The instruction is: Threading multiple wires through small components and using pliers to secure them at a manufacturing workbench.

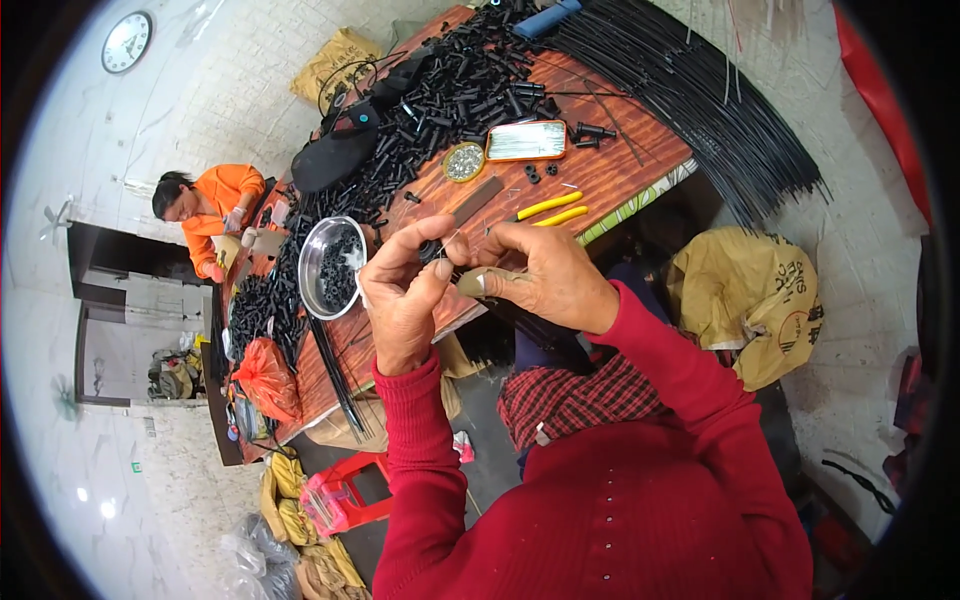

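My left hand (405, 295) is closed in a pinch on a small black part (430, 251) over the table's near edge. A thin metal pin or wire (451, 243) shows between my hands. My right hand (550, 270) is beside it, thumb and fingers pressed together, the thumb wrapped in a drab covering (486, 283); what it grips is hidden. Black rods (550, 338) run below my right hand toward my lap. Yellow-handled pliers (555, 208) lie just beyond it. A steel bowl (332, 268) of small black parts stands left of my left hand.
Black tubular parts are heaped on the wood-patterned table (600, 135). A tray of pins (525, 141) and a round dish of metal bits (464, 162) stand there. Long black rods (690, 110) overhang the right edge. A co-worker in orange (215, 200) sits far left; a red stool (350, 495) stands below.
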Demonstrator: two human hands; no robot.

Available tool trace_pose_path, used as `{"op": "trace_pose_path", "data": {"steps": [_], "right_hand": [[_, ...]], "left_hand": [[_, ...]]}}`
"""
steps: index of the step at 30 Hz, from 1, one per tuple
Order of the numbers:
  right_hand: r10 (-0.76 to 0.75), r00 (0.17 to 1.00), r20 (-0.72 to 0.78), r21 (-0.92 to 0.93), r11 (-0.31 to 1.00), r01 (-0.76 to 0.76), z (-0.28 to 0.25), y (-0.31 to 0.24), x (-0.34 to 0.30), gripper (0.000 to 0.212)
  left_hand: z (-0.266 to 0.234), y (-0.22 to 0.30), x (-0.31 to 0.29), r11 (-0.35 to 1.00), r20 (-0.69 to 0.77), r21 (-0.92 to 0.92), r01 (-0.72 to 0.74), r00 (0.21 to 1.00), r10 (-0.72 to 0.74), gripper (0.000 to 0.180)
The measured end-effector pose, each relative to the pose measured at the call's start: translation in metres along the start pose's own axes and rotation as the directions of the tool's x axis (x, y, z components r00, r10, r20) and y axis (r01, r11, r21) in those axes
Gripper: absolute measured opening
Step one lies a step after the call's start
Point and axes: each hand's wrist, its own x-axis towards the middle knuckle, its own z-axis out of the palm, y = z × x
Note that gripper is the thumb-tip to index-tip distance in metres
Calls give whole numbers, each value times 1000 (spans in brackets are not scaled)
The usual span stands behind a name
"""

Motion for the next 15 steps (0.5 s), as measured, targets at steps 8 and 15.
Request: {"op": "trace_pose_path", "data": {"steps": [8,15], "right_hand": [[11,833,554,719,498,-485,9,5,-2,44],[82,966,245,316,935,-159,11,-2,-12,39]], "left_hand": [[-8,-14,7,967,87,-247,65,995,-45,38],[2,-16,16,964,113,-262,38,994,-9,43]]}}
